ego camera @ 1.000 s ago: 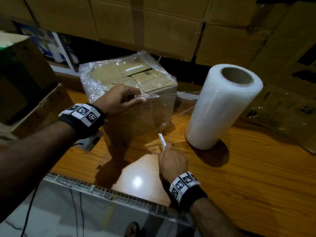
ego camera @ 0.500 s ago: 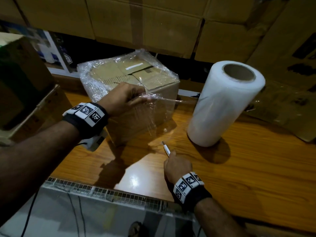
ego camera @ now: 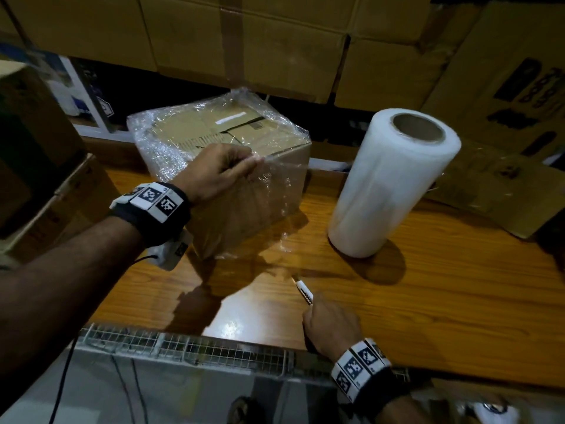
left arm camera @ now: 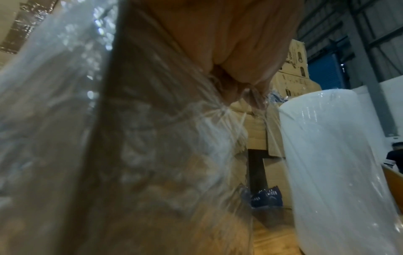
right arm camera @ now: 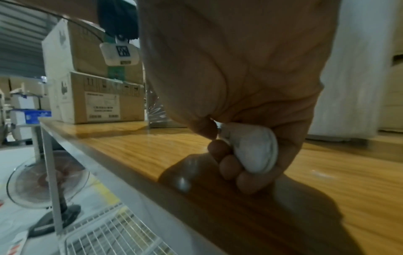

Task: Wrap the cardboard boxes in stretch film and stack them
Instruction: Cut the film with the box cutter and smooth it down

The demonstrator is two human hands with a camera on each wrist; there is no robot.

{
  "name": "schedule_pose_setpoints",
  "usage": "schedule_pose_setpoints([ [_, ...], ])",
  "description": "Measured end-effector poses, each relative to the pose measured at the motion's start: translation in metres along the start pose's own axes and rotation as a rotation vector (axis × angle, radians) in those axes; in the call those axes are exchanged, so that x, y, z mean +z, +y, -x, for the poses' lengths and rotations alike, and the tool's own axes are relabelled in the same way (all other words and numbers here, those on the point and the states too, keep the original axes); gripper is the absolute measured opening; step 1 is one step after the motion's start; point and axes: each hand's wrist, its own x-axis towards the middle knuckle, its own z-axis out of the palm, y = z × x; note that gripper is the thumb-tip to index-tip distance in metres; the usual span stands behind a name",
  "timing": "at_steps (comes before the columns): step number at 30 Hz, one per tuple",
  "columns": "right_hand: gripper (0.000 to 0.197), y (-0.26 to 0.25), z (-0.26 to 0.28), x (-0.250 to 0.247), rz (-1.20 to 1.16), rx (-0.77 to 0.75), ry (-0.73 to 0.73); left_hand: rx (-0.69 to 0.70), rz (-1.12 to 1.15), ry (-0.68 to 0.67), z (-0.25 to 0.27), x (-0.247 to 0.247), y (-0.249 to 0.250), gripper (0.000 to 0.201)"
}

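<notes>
The cardboard box [ego camera: 226,166], already sheathed in crinkled stretch film [ego camera: 275,191], sits on the wooden table [ego camera: 428,301] just left of the upright film roll [ego camera: 388,185], the two close but apart. The left hand [ego camera: 214,172] reaches in from the box's near left side and rests over its front upper edge, the forearm angled up across the table's corner; its fingers and thumb are drawn together, pinching a gathered edge of the film at that top edge, and the left wrist view shows the film [left arm camera: 218,110] bunched into strands where the fingertips [left arm camera: 250,96] close on it. Nearer than the box, toward the table's front edge, the right hand [ego camera: 331,325] is curled in a fist around a white cutter [ego camera: 304,291], whose tip points toward the box, well clear of it. In the right wrist view the fingers [right arm camera: 229,165] wrap the cutter's white handle [right arm camera: 253,151] just above the tabletop.
</notes>
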Motion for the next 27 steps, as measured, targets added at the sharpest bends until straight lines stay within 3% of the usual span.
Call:
schedule_pose_setpoints([
  [7, 0.026, -0.002, 0.012, -0.006, -0.030, -0.009, 0.123, 0.016, 0.056, 0.013, 0.011, -0.009, -0.008, 0.059],
  [12, 0.028, -0.040, -0.004, -0.029, 0.015, -0.131, 0.266, 0.016, 0.072, -0.002, 0.008, -0.007, -0.007, 0.046],
  [16, 0.032, -0.058, -0.028, -0.020, 0.288, -0.129, 0.063, -0.011, 0.120, -0.002, 0.008, -0.009, -0.008, 0.042],
  [19, 0.030, -0.055, -0.031, -0.008, 0.259, -0.092, 0.014, -0.025, 0.133, 0.002, 0.007, -0.006, -0.008, 0.040],
  [27, 0.025, -0.057, -0.023, -0.008, 0.027, -0.060, 0.263, -0.003, 0.095, -0.004, 0.006, -0.004, -0.012, 0.043],
])
